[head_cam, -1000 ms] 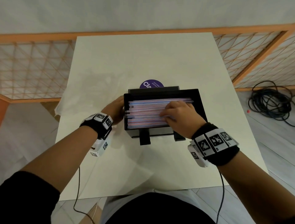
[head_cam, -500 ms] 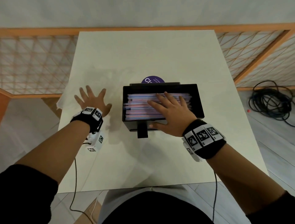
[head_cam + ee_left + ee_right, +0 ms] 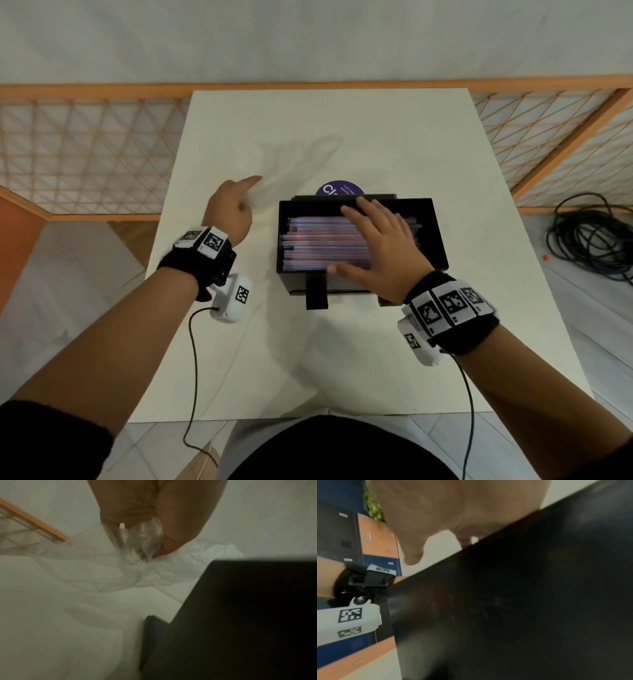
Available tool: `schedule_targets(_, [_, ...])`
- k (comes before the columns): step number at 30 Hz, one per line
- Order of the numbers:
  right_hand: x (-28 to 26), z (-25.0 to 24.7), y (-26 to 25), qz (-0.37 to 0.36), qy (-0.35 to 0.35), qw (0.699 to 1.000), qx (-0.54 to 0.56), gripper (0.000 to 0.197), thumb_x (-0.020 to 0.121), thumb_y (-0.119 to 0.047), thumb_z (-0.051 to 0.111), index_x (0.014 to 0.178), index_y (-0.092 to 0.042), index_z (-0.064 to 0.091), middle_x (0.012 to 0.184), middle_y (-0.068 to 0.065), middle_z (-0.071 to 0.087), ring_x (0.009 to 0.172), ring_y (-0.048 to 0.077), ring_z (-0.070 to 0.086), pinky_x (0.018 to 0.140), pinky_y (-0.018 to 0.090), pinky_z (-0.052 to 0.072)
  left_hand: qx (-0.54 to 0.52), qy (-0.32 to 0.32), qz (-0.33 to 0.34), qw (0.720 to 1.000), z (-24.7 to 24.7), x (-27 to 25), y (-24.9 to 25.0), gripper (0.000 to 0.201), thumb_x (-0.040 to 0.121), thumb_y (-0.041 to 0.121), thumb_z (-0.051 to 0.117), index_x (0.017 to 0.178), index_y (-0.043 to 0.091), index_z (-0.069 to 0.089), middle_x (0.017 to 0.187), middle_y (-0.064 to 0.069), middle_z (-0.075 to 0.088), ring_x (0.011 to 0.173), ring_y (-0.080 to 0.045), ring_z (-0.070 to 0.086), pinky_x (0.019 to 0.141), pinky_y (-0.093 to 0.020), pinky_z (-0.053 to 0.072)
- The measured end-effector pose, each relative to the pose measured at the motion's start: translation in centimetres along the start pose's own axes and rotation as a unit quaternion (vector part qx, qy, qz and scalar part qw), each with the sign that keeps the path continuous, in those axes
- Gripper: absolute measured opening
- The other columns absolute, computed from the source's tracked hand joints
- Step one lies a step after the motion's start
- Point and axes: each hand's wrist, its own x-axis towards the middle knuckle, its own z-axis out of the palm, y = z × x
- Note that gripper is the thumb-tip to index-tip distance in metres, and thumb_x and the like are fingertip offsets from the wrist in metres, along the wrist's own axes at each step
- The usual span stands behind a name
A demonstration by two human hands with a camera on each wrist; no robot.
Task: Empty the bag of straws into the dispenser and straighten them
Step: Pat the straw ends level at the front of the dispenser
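Observation:
A black open-topped dispenser (image 3: 435,236) stands mid-table, filled with pink and blue striped straws (image 3: 315,243) lying lengthwise. My right hand (image 3: 376,240) lies flat on the straws, fingers straight and spread, thumb along the front rim. Left of the box, my left hand (image 3: 233,209) pinches the clear empty plastic bag (image 3: 294,161), which trails blurred over the table behind it. In the left wrist view my left hand (image 3: 150,545) has the crumpled bag (image 3: 144,540) bunched between thumb and fingers, with the dispenser's wall (image 3: 240,615) at lower right. The right wrist view shows mostly the dispenser's dark side (image 3: 522,601).
A purple round sticker (image 3: 337,189) peeks out behind the dispenser. The white table (image 3: 308,359) has an orange lattice fence (image 3: 85,150) behind and beside it. A coil of black cable (image 3: 592,236) lies on the floor at right. Wrist camera leads hang off the table's front edge.
My left hand left the dispenser's side, spread on the table, then picked up the bag and moved it toward the back. My right hand went from curled to flat on the straws.

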Motion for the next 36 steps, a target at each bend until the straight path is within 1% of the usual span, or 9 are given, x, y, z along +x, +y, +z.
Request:
schedule_targets(6, [2.3,-2.8,-4.7,-0.074,0.208,0.974,0.046,0.118,0.06,-0.069,0.062,0.147,-0.021,0.0,0.155,0.023,0.007,0.144,0.041,0.003,0.116,0.054,0.016,-0.097,0.014,0.159,0.982,-4.3,-2.9,7.2,0.047,0.081,-0.011,0.043,0.118,0.007,0.063,0.097,-0.006,0.05,0.085,-0.013,0.053,0.076,-0.007,0.037])
schedule_targets(9, [3.1,-3.4,-6.1,-0.128,0.192,0.969,0.087,0.123,0.066,-0.047,0.075,0.146,-0.008,-0.009,0.154,0.012,0.006,0.14,0.036,0.014,0.114,0.027,0.016,-0.151,-0.032,0.213,0.965,-4.6,-5.0,10.9,0.028,0.077,-0.005,0.043,0.098,-0.003,0.063,0.096,-0.004,0.052,0.08,-0.007,0.053,0.071,-0.013,0.042])
schedule_targets(15, [1.9,-4.5,-5.0,-0.073,0.176,0.959,0.209,0.073,0.079,-0.005,0.065,0.143,-0.013,0.029,0.125,0.008,0.058,0.104,0.016,0.058,0.081,0.011,0.041,-0.173,0.033,0.256,0.951,-5.2,-7.4,12.6,0.024,0.082,0.025,0.061,0.105,0.018,0.064,0.111,-0.002,0.051,0.107,-0.022,0.051,0.096,-0.027,0.041])
schedule_targets(17, [1.2,-4.5,-4.4,-0.074,0.213,0.953,0.203,0.037,0.079,0.0,0.062,0.114,-0.01,0.057,0.096,-0.005,0.062,0.081,0.002,0.058,0.069,0.009,0.044,-0.191,0.058,0.245,0.949,-5.6,-7.6,12.3,0.044,0.079,0.041,0.064,0.119,0.024,0.057,0.126,-0.001,0.043,0.123,-0.018,0.042,0.105,-0.028,0.036])
schedule_targets(20, [0.0,-4.5,-4.9,-0.121,0.231,0.931,0.257,0.019,0.075,0.006,0.055,0.089,-0.005,0.062,0.074,-0.013,0.051,0.063,-0.003,0.053,0.056,0.005,0.039,-0.31,-0.14,0.131,0.931,-5.4,-7.7,12.9,0.069,0.072,0.059,0.063,0.133,0.046,0.034,0.143,0.006,0.033,0.134,-0.005,0.031,0.11,-0.026,0.031])
schedule_targets(25, [-1.0,-4.6,-4.8,-0.166,0.26,0.942,0.133,0.038,0.079,-0.01,0.056,0.116,-0.009,0.06,0.115,0.012,0.052,0.104,0.028,0.05,0.086,0.032,0.047,-0.428,-0.215,0.073,0.875,-4.3,-7.8,14.4,0.06,0.073,0.022,0.061,0.131,0.018,0.048,0.117,0.0,0.061,0.11,-0.01,0.058,0.087,-0.021,0.048])
schedule_targets(28, [-2.2,-5.8,-3.2,-0.142,0.175,0.934,0.278,0.061,0.076,-0.015,0.058,0.132,-0.03,0.04,0.139,0.007,0.035,0.13,0.021,0.038,0.104,0.028,0.04,-0.399,-0.101,0.128,0.902,-4.0,-7.7,14.4,0.04,0.084,0.002,0.059,0.12,0.018,0.057,0.109,0.014,0.064,0.099,0.005,0.06,0.082,-0.013,0.048])
schedule_targets(32, [-3.5,-7.5,-2.3,0.008,0.009,0.743,0.669,0.082,0.061,-0.039,0.072,0.133,-0.045,0.034,0.141,-0.003,0.042,0.126,0.021,0.05,0.095,0.044,0.048,-0.408,-0.053,0.201,0.889,-3.4,-8.1,14.8,0.016,0.08,0.013,0.068,0.096,0.015,0.073,0.098,0.01,0.067,0.093,-0.007,0.064,0.079,-0.023,0.051])
schedule_targets(36, [-3.7,-6.8,-2.9,-0.013,-0.11,0.749,0.653,0.082,0.07,-0.033,0.078,0.139,-0.024,0.036,0.128,0.007,0.058,0.108,0.029,0.062,0.078,0.049,0.054,-0.346,-0.069,0.294,0.888,-2.8,-8.8,16.8,0.023,0.074,0.006,0.075,0.096,0.014,0.073,0.106,-0.01,0.064,0.102,-0.024,0.063,0.089,-0.045,0.053])
